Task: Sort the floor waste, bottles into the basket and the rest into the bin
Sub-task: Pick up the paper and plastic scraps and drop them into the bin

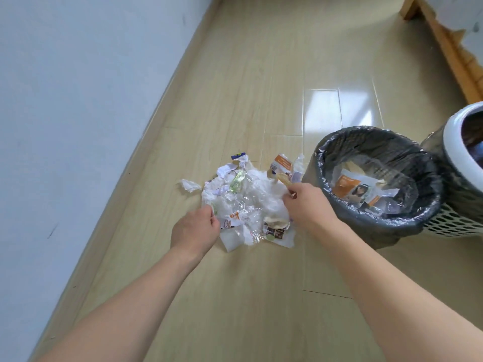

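Litter of torn paper, clear plastic film and wrapper scraps lies heaped on the wooden floor at the middle of the head view, with one stray tissue scrap just off its 9 o'clock edge. The left hand reaches into the heap's 8 o'clock side, its fingers curled and seemingly pinching the edge of the film and paper there, though the fingertips are tucked under and the grip cannot be made out for certain. The right hand sits at the heap's 3 o'clock edge and pinches a small tan scrap between thumb and fingers. Just beside that hand, at 3 o'clock, stands the bin, lined with a dark bag and already holding some orange-printed paper. Behind it, at the frame's right edge, is the white perforated basket, its contents mostly hidden. No bottle shows among what is left on the floor, so the step in hand appears to be clearing the non-bottle waste. The next move likely calls for gathering the loose pieces into a firm bunch and lifting them over the bin's rim without shedding light scraps.
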Motion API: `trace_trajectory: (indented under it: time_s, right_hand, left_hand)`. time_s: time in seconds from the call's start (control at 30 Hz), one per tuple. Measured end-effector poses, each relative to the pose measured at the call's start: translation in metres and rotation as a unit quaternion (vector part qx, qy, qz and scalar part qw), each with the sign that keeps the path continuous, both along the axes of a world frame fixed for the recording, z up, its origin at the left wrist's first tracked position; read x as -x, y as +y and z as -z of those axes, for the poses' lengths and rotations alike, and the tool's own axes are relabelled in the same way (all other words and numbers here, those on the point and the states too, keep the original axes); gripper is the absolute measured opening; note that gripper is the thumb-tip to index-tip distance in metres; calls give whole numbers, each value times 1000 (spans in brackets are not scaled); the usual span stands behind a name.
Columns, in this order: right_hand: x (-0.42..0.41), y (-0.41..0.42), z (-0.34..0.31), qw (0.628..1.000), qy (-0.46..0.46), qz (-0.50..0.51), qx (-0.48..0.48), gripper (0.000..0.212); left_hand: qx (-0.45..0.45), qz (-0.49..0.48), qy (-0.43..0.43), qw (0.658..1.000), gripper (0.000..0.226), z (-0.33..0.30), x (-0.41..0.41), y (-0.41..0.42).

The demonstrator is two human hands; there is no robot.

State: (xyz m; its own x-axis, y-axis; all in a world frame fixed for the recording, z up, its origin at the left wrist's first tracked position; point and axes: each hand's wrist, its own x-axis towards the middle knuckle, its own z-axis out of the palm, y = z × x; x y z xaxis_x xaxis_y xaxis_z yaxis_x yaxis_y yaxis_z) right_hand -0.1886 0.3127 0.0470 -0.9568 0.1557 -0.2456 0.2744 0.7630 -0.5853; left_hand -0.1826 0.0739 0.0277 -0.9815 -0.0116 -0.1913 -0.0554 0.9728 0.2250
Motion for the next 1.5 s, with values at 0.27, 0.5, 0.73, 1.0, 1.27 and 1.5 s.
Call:
trace_trajectory:
  time_s: [0.27, 0.5, 0.73, 1.0, 1.27, 1.5]
  right_hand:
    - [-2, 118, -73, 975, 65, 208, 42, 22]
    - [-18, 159, -55, 964, -26, 254, 81, 12]
    - [-27, 166, -50, 971, -36, 234, 38, 46]
    - [-27, 70, -24, 958, 264, 114, -2, 28]
    - [-37, -48, 78, 991, -103, 5, 90, 21]
    - [-38, -80, 152, 965, -229, 93, 89, 31]
  left_hand:
    - [-123, 63, 36, 990, 10, -102, 45, 101]
    - [-213, 132, -44, 967, 7, -98, 57, 213]
    - [-171, 149, -56, 972, 13, -79, 57, 215]
    - [-63, 43, -102, 992, 12, -35, 50, 84]
    - [-173, -153, -237, 944, 7, 78, 2, 3]
    - [-321, -358, -231, 846, 13, 145, 7, 18]
